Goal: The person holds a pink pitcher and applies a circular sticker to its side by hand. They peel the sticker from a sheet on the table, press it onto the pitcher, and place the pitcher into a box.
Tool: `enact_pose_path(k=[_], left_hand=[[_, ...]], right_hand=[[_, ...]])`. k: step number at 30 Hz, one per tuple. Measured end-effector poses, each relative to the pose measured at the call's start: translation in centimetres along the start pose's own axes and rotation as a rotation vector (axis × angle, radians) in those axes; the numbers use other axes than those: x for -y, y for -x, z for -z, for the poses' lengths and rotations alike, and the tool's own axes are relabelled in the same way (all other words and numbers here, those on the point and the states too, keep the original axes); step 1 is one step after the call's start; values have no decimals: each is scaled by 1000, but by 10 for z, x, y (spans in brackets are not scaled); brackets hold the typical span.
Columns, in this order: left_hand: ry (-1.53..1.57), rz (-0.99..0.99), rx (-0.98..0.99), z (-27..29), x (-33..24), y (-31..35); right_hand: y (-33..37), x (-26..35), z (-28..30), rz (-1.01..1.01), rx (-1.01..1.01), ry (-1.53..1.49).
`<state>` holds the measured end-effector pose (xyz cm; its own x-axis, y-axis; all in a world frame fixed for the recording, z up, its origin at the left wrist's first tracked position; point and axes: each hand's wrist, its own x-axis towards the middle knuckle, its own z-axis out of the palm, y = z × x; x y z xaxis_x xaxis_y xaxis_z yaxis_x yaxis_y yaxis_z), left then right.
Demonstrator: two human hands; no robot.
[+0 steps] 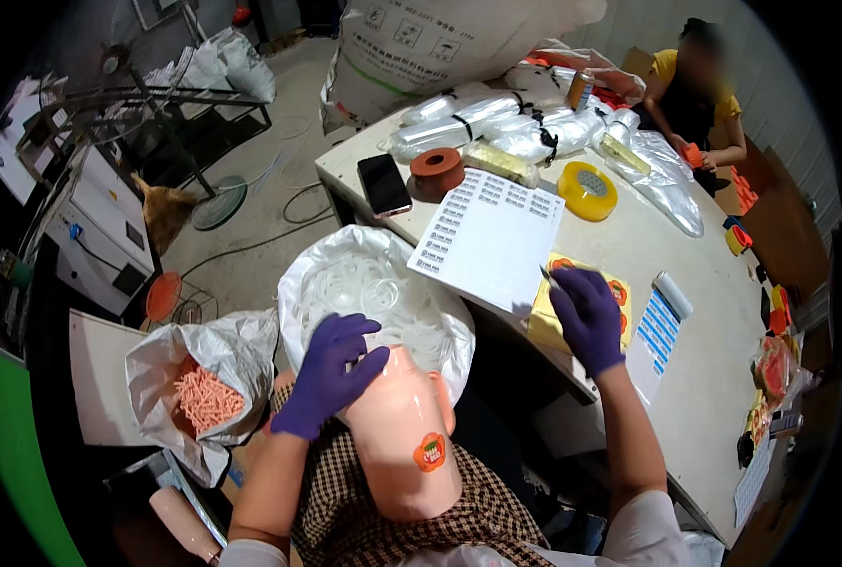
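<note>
By the purple-gloved left hand point(331, 373), with bent fingers, the neck of the tall, shiny pink jug point(397, 425) was touched; whether it was held tight could not be told. The jug was laid on the brown checked cloth point(331, 496) over the lap. A thin, pointed tool point(545, 273) was pinched by the purple-gloved right hand point(588, 317) at the yellow, orange-dotted sticker sheet point(542, 326). If poked too hard, a sticker could be ripped. Being round and smooth, the jug could be dropped if held loosely.
</note>
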<state>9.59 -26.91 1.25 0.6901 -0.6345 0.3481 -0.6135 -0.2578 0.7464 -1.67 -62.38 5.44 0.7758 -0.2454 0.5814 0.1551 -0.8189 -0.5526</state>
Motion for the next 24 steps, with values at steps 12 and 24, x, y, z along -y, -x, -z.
enact_pose_path(k=[12, 24], left_hand=[[-187, 404, 43, -28, -42, -18], [467, 330, -67, -31, -10, 23]], right_hand=[[-111, -49, -109, -249, 352, 417], [-125, -59, -108, -260, 416, 482]])
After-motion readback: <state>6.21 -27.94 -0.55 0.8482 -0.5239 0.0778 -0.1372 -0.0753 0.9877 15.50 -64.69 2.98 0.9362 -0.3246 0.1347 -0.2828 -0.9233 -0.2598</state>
